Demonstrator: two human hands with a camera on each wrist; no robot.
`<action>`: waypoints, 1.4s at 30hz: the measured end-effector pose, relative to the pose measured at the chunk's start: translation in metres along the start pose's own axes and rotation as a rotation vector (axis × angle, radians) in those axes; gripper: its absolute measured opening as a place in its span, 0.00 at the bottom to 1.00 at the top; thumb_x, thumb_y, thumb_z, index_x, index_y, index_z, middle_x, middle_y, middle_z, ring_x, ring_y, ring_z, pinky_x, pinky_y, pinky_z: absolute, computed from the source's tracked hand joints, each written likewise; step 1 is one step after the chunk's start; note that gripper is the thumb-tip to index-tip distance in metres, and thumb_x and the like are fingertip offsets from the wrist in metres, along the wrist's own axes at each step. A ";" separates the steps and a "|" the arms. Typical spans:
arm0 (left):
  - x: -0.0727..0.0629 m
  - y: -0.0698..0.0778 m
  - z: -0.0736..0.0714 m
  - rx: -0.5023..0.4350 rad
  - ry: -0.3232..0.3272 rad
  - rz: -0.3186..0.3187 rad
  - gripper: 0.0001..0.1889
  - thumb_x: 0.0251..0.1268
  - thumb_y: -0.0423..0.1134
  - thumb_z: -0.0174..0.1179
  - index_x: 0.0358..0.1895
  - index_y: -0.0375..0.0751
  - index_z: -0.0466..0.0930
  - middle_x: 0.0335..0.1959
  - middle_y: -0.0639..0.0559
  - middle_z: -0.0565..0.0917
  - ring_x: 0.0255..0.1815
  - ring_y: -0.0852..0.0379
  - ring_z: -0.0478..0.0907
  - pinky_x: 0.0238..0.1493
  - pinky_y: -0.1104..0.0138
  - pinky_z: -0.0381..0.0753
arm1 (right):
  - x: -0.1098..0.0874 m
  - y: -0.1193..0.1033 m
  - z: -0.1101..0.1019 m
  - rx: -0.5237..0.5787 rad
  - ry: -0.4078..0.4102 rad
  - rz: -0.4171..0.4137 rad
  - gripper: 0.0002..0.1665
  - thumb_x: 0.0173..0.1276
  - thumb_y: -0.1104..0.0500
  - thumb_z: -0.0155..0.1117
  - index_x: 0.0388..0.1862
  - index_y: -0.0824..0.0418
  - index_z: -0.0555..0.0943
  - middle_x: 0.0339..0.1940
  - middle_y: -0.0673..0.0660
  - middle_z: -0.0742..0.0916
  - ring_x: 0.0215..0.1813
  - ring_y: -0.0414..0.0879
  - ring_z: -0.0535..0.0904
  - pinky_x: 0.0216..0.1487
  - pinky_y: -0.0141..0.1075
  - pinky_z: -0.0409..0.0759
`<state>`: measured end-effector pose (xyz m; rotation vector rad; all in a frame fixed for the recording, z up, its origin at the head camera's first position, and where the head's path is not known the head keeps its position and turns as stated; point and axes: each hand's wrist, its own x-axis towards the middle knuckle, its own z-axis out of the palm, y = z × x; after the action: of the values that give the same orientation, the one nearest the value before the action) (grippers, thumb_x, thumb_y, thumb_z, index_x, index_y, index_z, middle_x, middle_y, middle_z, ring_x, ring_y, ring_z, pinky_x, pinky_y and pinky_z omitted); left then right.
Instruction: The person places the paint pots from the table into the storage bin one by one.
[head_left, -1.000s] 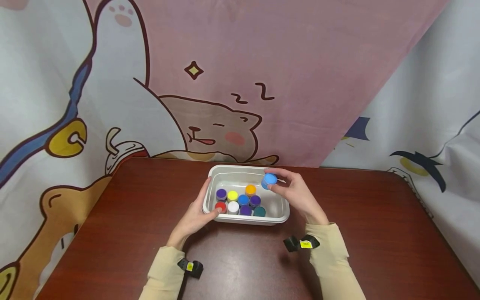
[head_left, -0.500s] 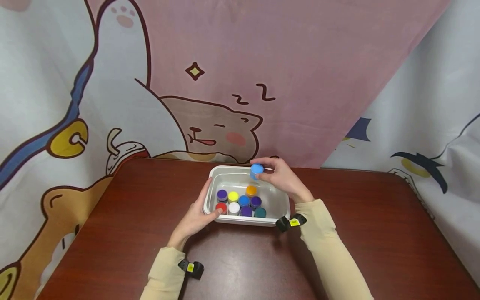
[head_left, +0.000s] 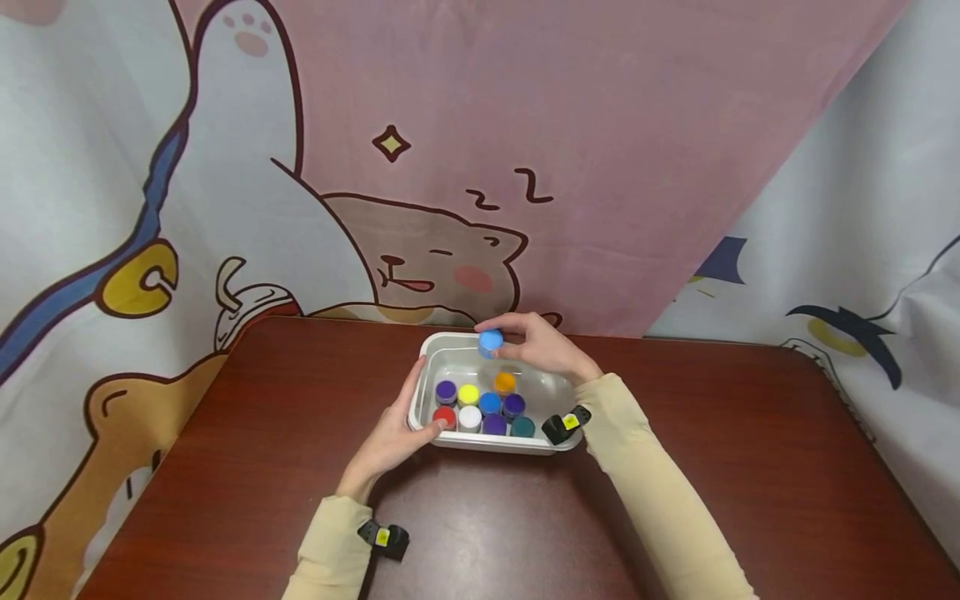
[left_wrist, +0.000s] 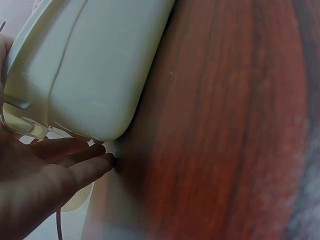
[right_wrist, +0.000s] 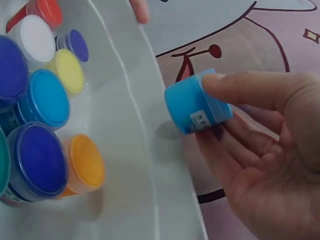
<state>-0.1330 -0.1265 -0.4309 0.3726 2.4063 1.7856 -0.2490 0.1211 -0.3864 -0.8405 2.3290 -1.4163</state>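
Observation:
My right hand (head_left: 542, 343) pinches a small light-blue paint jar (head_left: 491, 343) between thumb and fingers, above the back rim of a white plastic bin (head_left: 487, 446). The right wrist view shows that jar (right_wrist: 187, 105) tilted, a white label on its side. My left hand (head_left: 390, 442) grips the bin's left end, its thumb over the front rim near the red-lidded jar (head_left: 443, 415) and its fingers along the outside. In the left wrist view the fingers (left_wrist: 85, 167) lie by the bin's lower corner (left_wrist: 102, 75).
Several lidded jars stand in the bin, among them a yellow one (head_left: 468, 393), a white one (head_left: 470, 417), an orange one (head_left: 505, 382) and a teal one (head_left: 523, 427). The brown table (head_left: 712, 467) meets a cartoon-printed cloth (head_left: 637, 208) behind.
My right hand has carried the light-blue jar leftward along the bin's back side, from its right end toward the middle. The left hand and the bin have stayed nearly in place.

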 end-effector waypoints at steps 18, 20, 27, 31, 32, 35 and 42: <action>0.000 0.001 0.001 -0.005 -0.008 0.022 0.48 0.58 0.28 0.64 0.77 0.37 0.43 0.74 0.30 0.53 0.70 0.31 0.56 0.64 0.39 0.56 | 0.008 0.024 0.007 -0.060 -0.148 0.084 0.23 0.63 0.66 0.67 0.58 0.64 0.80 0.54 0.54 0.84 0.53 0.48 0.79 0.60 0.45 0.72; 0.000 0.002 0.001 -0.002 -0.009 0.018 0.47 0.58 0.28 0.64 0.77 0.37 0.43 0.74 0.31 0.52 0.70 0.31 0.55 0.65 0.39 0.55 | 0.008 0.025 0.008 -0.063 -0.164 0.082 0.23 0.63 0.67 0.67 0.58 0.64 0.80 0.55 0.55 0.84 0.54 0.48 0.78 0.60 0.45 0.72; 0.000 0.002 0.000 -0.010 -0.011 0.021 0.48 0.58 0.27 0.63 0.77 0.38 0.41 0.75 0.33 0.50 0.71 0.32 0.53 0.65 0.38 0.54 | 0.008 0.031 0.010 -0.047 -0.253 0.067 0.22 0.62 0.71 0.65 0.56 0.70 0.79 0.54 0.60 0.83 0.56 0.54 0.79 0.60 0.45 0.73; 0.003 -0.013 0.000 -0.005 -0.004 0.023 0.49 0.58 0.29 0.64 0.78 0.43 0.41 0.75 0.35 0.51 0.71 0.33 0.54 0.65 0.39 0.54 | 0.007 0.028 0.010 -0.045 -0.293 0.100 0.22 0.63 0.71 0.64 0.57 0.70 0.79 0.55 0.62 0.83 0.58 0.56 0.77 0.62 0.47 0.71; 0.004 -0.019 0.000 -0.003 0.000 0.025 0.49 0.58 0.30 0.65 0.78 0.45 0.42 0.76 0.36 0.51 0.71 0.34 0.55 0.65 0.39 0.55 | 0.007 0.027 0.010 -0.049 -0.300 0.110 0.22 0.63 0.70 0.64 0.57 0.70 0.78 0.56 0.62 0.83 0.59 0.56 0.77 0.62 0.47 0.70; 0.008 -0.036 0.001 -0.001 0.011 0.037 0.50 0.57 0.34 0.66 0.78 0.52 0.43 0.76 0.39 0.53 0.71 0.37 0.57 0.65 0.39 0.56 | 0.007 0.026 0.010 -0.044 -0.309 0.134 0.23 0.63 0.69 0.64 0.58 0.69 0.77 0.57 0.62 0.82 0.61 0.56 0.75 0.63 0.47 0.69; 0.008 -0.039 0.002 0.010 0.017 0.052 0.49 0.58 0.35 0.67 0.78 0.54 0.44 0.75 0.40 0.55 0.69 0.37 0.60 0.63 0.39 0.58 | 0.001 0.027 0.003 -0.006 -0.270 0.092 0.25 0.64 0.69 0.62 0.61 0.71 0.74 0.59 0.66 0.80 0.62 0.58 0.75 0.63 0.47 0.70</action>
<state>-0.1455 -0.1335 -0.4684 0.4272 2.4397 1.8051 -0.2570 0.1274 -0.4115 -0.8562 2.1399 -1.1784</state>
